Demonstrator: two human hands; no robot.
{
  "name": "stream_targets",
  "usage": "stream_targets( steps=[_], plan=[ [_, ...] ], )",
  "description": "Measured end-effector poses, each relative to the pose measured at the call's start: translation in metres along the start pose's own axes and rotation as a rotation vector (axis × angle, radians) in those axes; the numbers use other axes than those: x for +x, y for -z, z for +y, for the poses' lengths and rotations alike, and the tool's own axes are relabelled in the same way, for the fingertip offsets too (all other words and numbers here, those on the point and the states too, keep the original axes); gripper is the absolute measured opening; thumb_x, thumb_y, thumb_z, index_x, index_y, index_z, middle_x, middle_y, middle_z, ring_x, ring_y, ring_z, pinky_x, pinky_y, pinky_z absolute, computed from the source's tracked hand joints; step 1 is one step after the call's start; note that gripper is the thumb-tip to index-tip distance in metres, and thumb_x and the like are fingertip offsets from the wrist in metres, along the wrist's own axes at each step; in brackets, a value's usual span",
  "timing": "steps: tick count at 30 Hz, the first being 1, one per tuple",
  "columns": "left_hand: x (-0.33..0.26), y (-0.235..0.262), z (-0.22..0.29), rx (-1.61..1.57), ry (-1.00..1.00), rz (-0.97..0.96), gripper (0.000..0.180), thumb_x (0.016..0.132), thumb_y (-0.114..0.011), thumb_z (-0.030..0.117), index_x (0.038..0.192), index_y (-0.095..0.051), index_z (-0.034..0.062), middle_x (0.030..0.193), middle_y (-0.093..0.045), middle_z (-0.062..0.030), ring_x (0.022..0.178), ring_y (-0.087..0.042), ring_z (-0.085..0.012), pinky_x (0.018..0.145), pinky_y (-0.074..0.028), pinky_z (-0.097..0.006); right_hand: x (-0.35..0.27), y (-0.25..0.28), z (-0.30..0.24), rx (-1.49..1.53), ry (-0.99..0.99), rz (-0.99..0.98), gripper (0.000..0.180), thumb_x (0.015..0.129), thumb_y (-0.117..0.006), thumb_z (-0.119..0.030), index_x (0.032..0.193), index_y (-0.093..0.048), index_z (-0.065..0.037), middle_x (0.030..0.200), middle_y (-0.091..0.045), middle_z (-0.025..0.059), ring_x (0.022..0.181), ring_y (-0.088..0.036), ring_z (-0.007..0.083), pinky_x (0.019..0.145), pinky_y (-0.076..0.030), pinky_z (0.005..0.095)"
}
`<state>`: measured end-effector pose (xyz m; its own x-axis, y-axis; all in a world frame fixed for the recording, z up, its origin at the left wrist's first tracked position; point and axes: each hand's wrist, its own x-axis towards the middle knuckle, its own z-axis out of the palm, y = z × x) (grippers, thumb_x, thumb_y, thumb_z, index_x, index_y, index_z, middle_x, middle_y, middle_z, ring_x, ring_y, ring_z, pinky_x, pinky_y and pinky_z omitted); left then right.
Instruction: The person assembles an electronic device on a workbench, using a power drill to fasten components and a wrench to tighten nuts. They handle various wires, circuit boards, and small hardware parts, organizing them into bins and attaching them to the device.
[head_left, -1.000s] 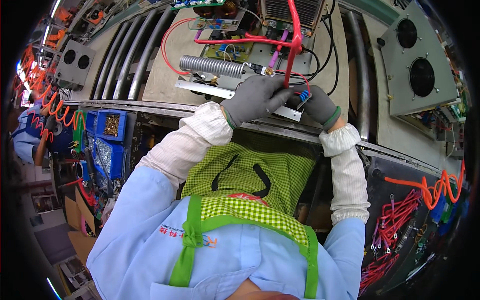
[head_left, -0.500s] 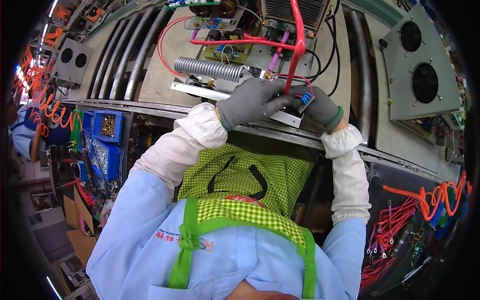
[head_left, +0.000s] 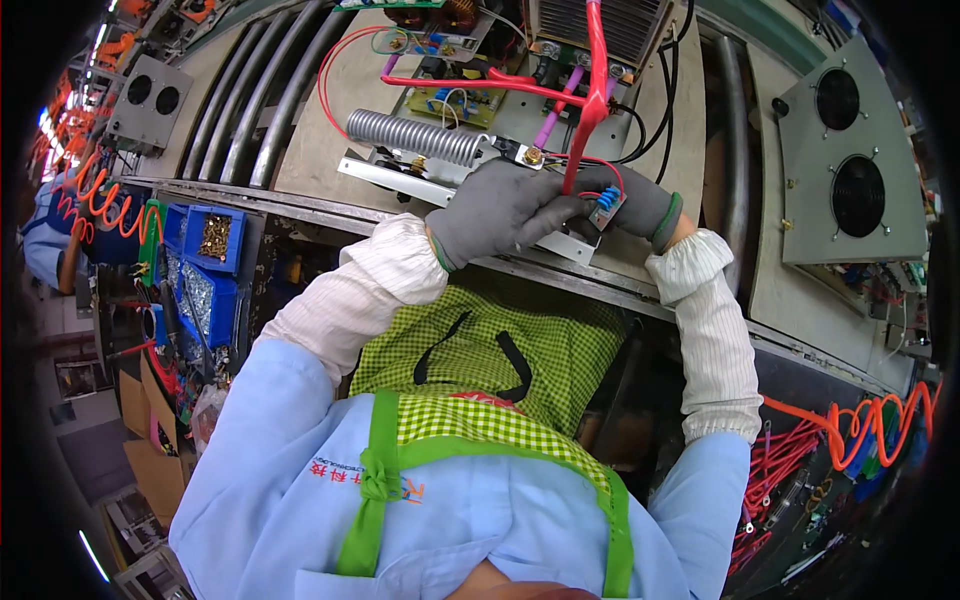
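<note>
Knit-gloved left hand (head_left: pixel 505 205) and right hand (head_left: pixel 635 205) on small blue connector (head_left: pixel 605 200), beside ribbed metal resistor (head_left: pixel 415 137)

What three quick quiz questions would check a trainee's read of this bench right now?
1. True or false: both hands wear grey gloves.
2. What do the left hand and right hand meet on? A) small blue connector on red wires B) a fan panel C) a screw bin
3. Which side of the hands is the ribbed grey cylinder on?

Key: 1 true. 2 A. 3 the person's left, on the metal bracket.
</note>
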<state>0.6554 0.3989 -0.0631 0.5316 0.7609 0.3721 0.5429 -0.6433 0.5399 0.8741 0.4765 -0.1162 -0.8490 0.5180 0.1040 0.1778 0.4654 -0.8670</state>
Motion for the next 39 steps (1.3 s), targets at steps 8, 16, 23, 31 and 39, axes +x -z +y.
stream_targets(
  steps=[8, 16, 23, 31, 39],
  plan=[
    [-0.013, 0.016, -0.005, 0.173, 0.123, -0.056, 0.024, 0.092, -0.061, 0.031, 0.107, -0.068, 0.0144, 0.066, -0.061, -0.0078, 0.059, -0.062, -0.0289, 0.055, -0.047, -0.04, 0.027, -0.014, 0.013, 0.055, -0.029, -0.046, 0.032, 0.077, -0.067, -0.008, 0.109, -0.066, -0.006, 0.094, -0.068, 0.0109, 0.08, -0.064, 0.0208, 0.072, -0.053, 0.034],
    [-0.022, 0.026, -0.019, 0.067, 0.157, -0.059, 0.027, 0.094, -0.058, 0.034, 0.104, -0.068, 0.0111, 0.069, -0.064, -0.0106, 0.062, -0.064, -0.0303, 0.058, -0.049, -0.041, 0.047, -0.017, -0.011, 0.195, -0.215, -0.157, 0.027, 0.079, -0.062, -0.008, 0.107, -0.066, -0.007, 0.08, -0.063, 0.0032, 0.064, -0.059, 0.0107, 0.055, -0.048, 0.0291],
    [-0.024, 0.035, -0.015, 0.107, 0.248, -0.106, 0.037, 0.092, -0.055, 0.04, 0.114, -0.063, 0.0108, 0.066, -0.062, -0.0127, 0.061, -0.063, -0.0334, 0.061, -0.049, -0.045, 0.049, -0.03, -0.01, 0.125, -0.041, -0.049, 0.033, 0.084, -0.065, -0.013, 0.117, -0.063, -0.007, 0.094, -0.067, 0.0053, 0.084, -0.062, 0.0131, 0.074, -0.051, 0.0302],
    [-0.027, 0.037, -0.027, -0.084, 0.215, -0.135, 0.036, 0.092, -0.056, 0.04, 0.11, -0.068, 0.0115, 0.071, -0.065, -0.0143, 0.068, -0.066, -0.0329, 0.065, -0.051, -0.042, 0.049, -0.021, -0.01, 0.14, -0.068, -0.176, 0.03, 0.088, -0.065, -0.015, 0.116, -0.063, -0.005, 0.106, -0.066, 0.0058, 0.096, -0.061, 0.0184, 0.087, -0.05, 0.0353],
    [-0.031, 0.037, -0.031, -0.137, 0.182, -0.129, 0.041, 0.092, -0.055, 0.047, 0.099, -0.069, 0.0089, 0.076, -0.067, -0.0154, 0.072, -0.065, -0.0355, 0.067, -0.051, -0.043, 0.04, -0.028, 0.01, -0.173, -0.028, 0.015, 0.027, 0.082, -0.065, -0.013, 0.107, -0.064, -0.003, 0.099, -0.065, 0.0119, 0.092, -0.06, 0.0242, 0.085, -0.049, 0.0371]
  ],
)
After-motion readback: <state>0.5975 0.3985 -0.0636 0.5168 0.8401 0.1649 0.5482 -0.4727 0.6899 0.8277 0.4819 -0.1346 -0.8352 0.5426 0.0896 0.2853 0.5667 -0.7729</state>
